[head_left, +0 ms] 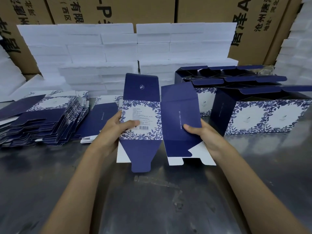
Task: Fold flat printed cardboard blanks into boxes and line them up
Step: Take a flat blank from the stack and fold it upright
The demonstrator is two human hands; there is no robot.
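Observation:
I hold one blue-and-white floral cardboard blank [148, 119] upright over the metal table, partly opened into a sleeve with its flaps spread above and below. My left hand [116, 129] grips its left edge, thumb pressed on the printed panel near the barcode. My right hand [200, 132] pinches the plain navy side panel at its right edge. A fanned stack of flat blanks [43, 119] lies at the left. Folded boxes [263, 114] with open tops stand in rows at the right.
The metal table [152, 191] stretches toward me. Stacks of white foam-like blocks [118, 53] rise behind the work area, with brown shipping cartons [135, 9] behind them. Another flat blank [99, 120] lies just left of my hands.

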